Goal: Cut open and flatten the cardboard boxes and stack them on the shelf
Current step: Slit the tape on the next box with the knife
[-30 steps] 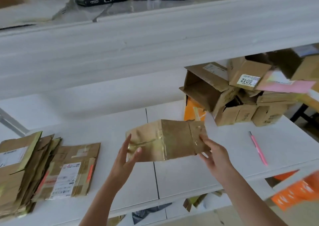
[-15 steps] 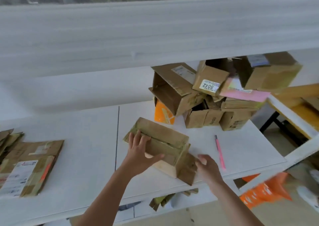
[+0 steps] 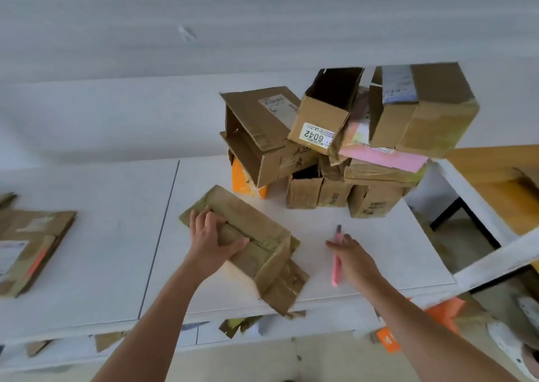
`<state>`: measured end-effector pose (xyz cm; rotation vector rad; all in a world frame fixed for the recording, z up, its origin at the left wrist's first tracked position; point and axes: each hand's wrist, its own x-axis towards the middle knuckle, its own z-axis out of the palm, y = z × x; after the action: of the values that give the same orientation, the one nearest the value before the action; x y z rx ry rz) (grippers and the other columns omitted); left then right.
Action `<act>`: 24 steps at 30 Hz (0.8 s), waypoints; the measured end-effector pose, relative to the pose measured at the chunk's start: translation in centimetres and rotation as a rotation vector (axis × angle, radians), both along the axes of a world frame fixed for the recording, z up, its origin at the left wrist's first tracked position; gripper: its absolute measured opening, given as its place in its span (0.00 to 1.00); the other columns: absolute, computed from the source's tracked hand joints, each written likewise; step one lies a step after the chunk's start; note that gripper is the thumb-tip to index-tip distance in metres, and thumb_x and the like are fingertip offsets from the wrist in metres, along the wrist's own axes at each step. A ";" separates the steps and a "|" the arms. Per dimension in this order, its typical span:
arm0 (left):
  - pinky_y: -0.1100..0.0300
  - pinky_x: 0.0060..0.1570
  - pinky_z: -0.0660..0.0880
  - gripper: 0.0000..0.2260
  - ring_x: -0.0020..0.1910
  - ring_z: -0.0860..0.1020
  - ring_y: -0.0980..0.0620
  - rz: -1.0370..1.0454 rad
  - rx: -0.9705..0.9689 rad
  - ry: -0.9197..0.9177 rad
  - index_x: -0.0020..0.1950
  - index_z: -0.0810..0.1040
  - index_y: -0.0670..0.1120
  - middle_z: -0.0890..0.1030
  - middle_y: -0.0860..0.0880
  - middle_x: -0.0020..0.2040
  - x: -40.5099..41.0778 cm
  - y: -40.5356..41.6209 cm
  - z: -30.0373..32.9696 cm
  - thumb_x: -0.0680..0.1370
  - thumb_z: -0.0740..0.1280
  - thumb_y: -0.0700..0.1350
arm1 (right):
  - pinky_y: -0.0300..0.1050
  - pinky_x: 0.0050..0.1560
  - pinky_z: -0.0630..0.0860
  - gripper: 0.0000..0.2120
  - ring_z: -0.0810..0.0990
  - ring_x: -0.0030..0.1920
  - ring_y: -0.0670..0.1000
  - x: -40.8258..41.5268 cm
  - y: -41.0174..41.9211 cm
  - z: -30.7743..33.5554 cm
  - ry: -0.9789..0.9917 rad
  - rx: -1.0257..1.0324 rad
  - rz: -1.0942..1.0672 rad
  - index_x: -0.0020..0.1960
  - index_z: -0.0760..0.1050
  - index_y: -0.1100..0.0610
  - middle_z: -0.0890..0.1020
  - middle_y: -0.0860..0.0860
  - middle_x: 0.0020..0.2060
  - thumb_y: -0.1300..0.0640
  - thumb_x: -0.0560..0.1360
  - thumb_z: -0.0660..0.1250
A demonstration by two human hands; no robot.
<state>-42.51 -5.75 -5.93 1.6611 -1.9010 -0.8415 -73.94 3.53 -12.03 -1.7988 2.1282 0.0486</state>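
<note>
A small taped brown cardboard box stands on the white shelf board near its front edge, one flap hanging over the edge. My left hand grips the box's upper left side, fingers over the top and thumb on the front. To the right, a pink utility knife lies on the board. My right hand is on it, thumb to its left and fingers curled over its right side. A low stack of flattened boxes lies at the far left.
A pile of several unflattened boxes fills the back right of the board, with an orange box beneath it. A white upper shelf overhangs. Cardboard scraps lie below the front edge. A yellow wooden table stands at right.
My right hand let go of the box and moved right onto the pink knife. My left hand set the box down and kept hold. The view swung right.
</note>
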 end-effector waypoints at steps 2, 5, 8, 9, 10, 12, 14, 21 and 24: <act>0.49 0.77 0.48 0.33 0.78 0.43 0.51 0.000 0.023 -0.035 0.66 0.68 0.47 0.57 0.49 0.76 0.1 0.2 0.2 0.68 0.77 0.57 | 0.47 0.62 0.73 0.17 0.71 0.67 0.51 -0.4 -0.4 0.2 0.133 -0.035 0.172 0.68 0.72 0.50 0.73 0.49 0.66 0.53 0.79 0.62; 0.46 0.77 0.48 0.34 0.78 0.41 0.49 -0.034 0.048 -0.083 0.70 0.65 0.53 0.53 0.51 0.78 0.3 0.3 0.4 0.69 0.76 0.59 | 0.44 0.48 0.75 0.11 0.74 0.60 0.49 -0.9 -1.0 0.6 0.245 -0.136 0.318 0.60 0.74 0.50 0.75 0.47 0.57 0.55 0.79 0.60; 0.42 0.76 0.48 0.35 0.78 0.40 0.48 -0.056 0.049 -0.125 0.72 0.64 0.58 0.50 0.51 0.80 0.5 0.4 0.6 0.69 0.74 0.61 | 0.45 0.38 0.77 0.07 0.78 0.51 0.49 -0.8 -0.7 0.8 0.263 -0.274 0.387 0.54 0.76 0.52 0.77 0.47 0.49 0.52 0.79 0.63; 0.40 0.75 0.47 0.35 0.79 0.40 0.48 -0.060 0.057 -0.149 0.73 0.64 0.59 0.49 0.51 0.80 0.6 0.3 0.7 0.69 0.73 0.62 | 0.46 0.32 0.78 0.04 0.79 0.45 0.49 -0.7 -0.6 0.8 0.209 -0.373 0.372 0.50 0.77 0.54 0.78 0.48 0.45 0.54 0.76 0.67; 0.39 0.75 0.45 0.36 0.78 0.39 0.48 -0.061 0.069 -0.177 0.73 0.63 0.60 0.47 0.51 0.80 0.7 0.3 0.7 0.69 0.73 0.63 | 0.46 0.26 0.76 0.04 0.79 0.39 0.49 -0.4 -0.5 0.8 0.117 -0.506 0.346 0.45 0.77 0.56 0.78 0.48 0.41 0.57 0.73 0.71; 0.40 0.74 0.40 0.35 0.77 0.34 0.45 -0.037 0.105 -0.219 0.72 0.62 0.65 0.40 0.50 0.80 0.8 0.4 0.7 0.68 0.72 0.65 | 0.44 0.22 0.72 0.06 0.76 0.31 0.47 1.1 -0.8 1.8 -0.138 -0.679 0.244 0.40 0.73 0.57 0.75 0.46 0.35 0.60 0.72 0.70; 0.39 0.74 0.38 0.34 0.76 0.31 0.38 -0.005 0.159 -0.212 0.71 0.62 0.69 0.32 0.50 0.78 0.7 0.5 0.7 0.68 0.72 0.66 | 0.41 0.24 0.72 0.08 0.73 0.30 0.43 3.5 -1.8 3.9 -0.383 -0.805 0.152 0.41 0.70 0.56 0.74 0.44 0.34 0.61 0.74 0.69; 0.45 0.73 0.63 0.33 0.76 0.53 0.38 -0.017 0.195 0.019 0.70 0.68 0.62 0.32 0.50 0.77 1.4 1.0 1.3 0.68 0.78 0.55 | 0.47 0.42 0.80 0.04 0.82 0.42 0.48 12.8 -4.7 8.8 -1.087 -0.633 -0.079 0.50 0.76 0.57 0.82 0.47 0.42 0.59 0.81 0.64; 0.54 0.70 0.67 0.32 0.78 0.50 0.45 -0.035 0.195 0.104 0.68 0.70 0.60 0.35 0.47 0.78 2.7 1.3 2.2 0.67 0.80 0.50 | 0.40 0.46 0.78 0.04 0.83 0.47 0.46 15.3 -3.6 8.4 -1.166 -0.655 -0.091 0.50 0.76 0.61 0.83 0.47 0.43 0.62 0.81 0.64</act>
<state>-39.85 -4.45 -3.70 1.6632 -1.8309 -1.1366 -58.64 -0.04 -3.66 -1.3682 1.3603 -1.4632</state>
